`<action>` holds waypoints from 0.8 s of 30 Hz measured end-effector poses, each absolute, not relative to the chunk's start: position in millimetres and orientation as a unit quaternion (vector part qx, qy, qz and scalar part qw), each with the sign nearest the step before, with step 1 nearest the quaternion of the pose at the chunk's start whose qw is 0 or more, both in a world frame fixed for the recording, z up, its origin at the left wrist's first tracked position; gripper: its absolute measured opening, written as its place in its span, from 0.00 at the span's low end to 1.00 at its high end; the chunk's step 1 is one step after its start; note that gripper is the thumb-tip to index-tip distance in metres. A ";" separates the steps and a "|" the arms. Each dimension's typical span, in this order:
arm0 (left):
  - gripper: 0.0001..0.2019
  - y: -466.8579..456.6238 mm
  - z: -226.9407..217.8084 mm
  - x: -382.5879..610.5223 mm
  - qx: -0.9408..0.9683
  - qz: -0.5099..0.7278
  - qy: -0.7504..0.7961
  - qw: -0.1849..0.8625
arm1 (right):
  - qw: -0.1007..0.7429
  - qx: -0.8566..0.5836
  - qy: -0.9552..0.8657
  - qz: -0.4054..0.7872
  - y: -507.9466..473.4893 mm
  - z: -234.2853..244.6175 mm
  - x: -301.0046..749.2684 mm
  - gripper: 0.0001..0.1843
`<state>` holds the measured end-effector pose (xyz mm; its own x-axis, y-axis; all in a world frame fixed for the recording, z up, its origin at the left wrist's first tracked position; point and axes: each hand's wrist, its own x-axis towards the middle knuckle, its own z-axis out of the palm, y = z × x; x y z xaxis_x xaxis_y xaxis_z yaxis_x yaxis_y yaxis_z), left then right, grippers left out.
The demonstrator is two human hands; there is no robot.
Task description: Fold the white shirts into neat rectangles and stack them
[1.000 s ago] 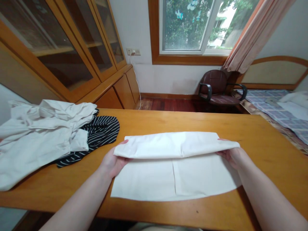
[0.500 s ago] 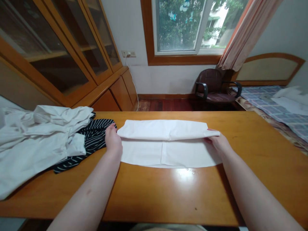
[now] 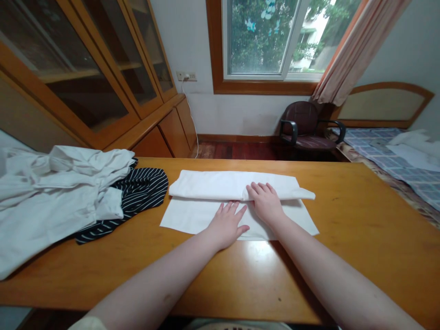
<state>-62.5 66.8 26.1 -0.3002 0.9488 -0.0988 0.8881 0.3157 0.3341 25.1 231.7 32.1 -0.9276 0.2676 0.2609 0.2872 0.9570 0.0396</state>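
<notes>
A white folded cloth garment [image 3: 213, 185] lies across the middle of the wooden table [image 3: 360, 256], its far part doubled into a thick band over a flat lower layer. On that lower layer rests my left hand [image 3: 227, 224], palm down with fingers spread, its fingertips near the band's front edge. My right hand [image 3: 264, 200] lies flat just to the right, fingers extended over the folded band. Neither hand grips the fabric. The garment's exact kind cannot be told from its folded shape.
A heap of white clothing [image 3: 62, 192] lies at the table's left, partly over a black garment with white stripes [image 3: 147, 188]. Beyond the table are a glass-door cabinet [image 3: 85, 68], an armchair [image 3: 302, 126] and a bed [image 3: 385, 146].
Both hands have let go of the folded band's ends and come inward to its middle, where they lie flat. The lower layer's corners now spread out on the table.
</notes>
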 end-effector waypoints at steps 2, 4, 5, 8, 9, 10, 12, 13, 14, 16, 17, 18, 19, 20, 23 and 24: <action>0.32 70.6 21.1 -67.0 0.563 0.106 0.811 0.116 | 0.118 -0.130 -0.984 -0.024 239.9 34.8 19.1 0.23; 0.33 72.2 15.7 -69.3 0.562 0.106 0.814 0.101 | 0.127 -0.135 -0.983 -0.011 246.9 40.1 17.6 0.22; 0.33 72.6 13.5 -69.9 0.564 0.106 0.813 0.099 | 0.137 -0.139 -0.981 -0.006 249.2 43.7 18.2 0.22; 0.33 73.8 11.0 -70.8 0.568 0.104 0.811 0.100 | 0.166 -0.143 -0.976 0.006 251.3 57.1 25.0 0.22; 0.33 74.4 11.6 -70.8 0.568 0.103 0.811 0.097 | 0.172 -0.141 -0.975 0.009 250.5 61.6 28.9 0.22; 0.33 74.9 12.8 -70.8 0.568 0.104 0.811 0.092 | 0.177 -0.137 -0.975 0.013 249.1 65.5 33.5 0.22; 0.33 76.0 16.0 -70.2 0.566 0.112 0.812 0.090 | 0.182 -0.124 -0.975 0.021 243.9 70.4 44.4 0.22; 0.32 76.4 17.6 -69.7 0.563 0.118 0.812 0.099 | 0.183 -0.119 -0.976 0.025 240.1 71.2 50.1 0.22; 0.32 76.7 19.1 -69.2 0.558 0.125 0.812 0.114 | 0.182 -0.114 -0.976 0.028 235.7 70.7 55.7 0.21; 0.31 77.1 21.3 -68.1 0.549 0.142 0.808 0.161 | 0.168 -0.106 -0.979 0.032 226.1 67.1 65.4 0.21; 0.30 77.1 22.0 -67.6 0.545 0.151 0.803 0.187 | 0.155 -0.103 -0.982 0.034 221.5 64.5 68.9 0.21; 0.29 77.1 22.6 -67.2 0.543 0.160 0.797 0.210 | 0.139 -0.100 -0.984 0.039 217.5 61.8 71.4 0.20; 0.28 77.0 23.1 -66.9 0.540 0.168 0.792 0.229 | 0.122 -0.097 -0.987 0.045 214.4 59.2 72.9 0.19; 0.28 76.9 23.5 -66.9 0.537 0.173 0.788 0.246 | 0.104 -0.093 -0.989 0.054 212.3 56.9 73.4 0.18; 0.28 76.9 24.6 -67.5 0.530 0.190 0.781 0.272 | 0.071 -0.081 -0.990 0.093 211.8 52.3 70.8 0.13; 0.28 77.1 24.9 -67.9 0.530 0.199 0.777 0.276 | 0.066 -0.077 -0.989 0.106 212.9 51.1 69.2 0.13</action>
<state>-67.9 77.1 24.9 -0.2859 0.9330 -0.2187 0.7136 0.3596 0.6012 69.2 212.9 51.1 -0.9792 0.1670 0.1149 0.1389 0.9656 -0.2198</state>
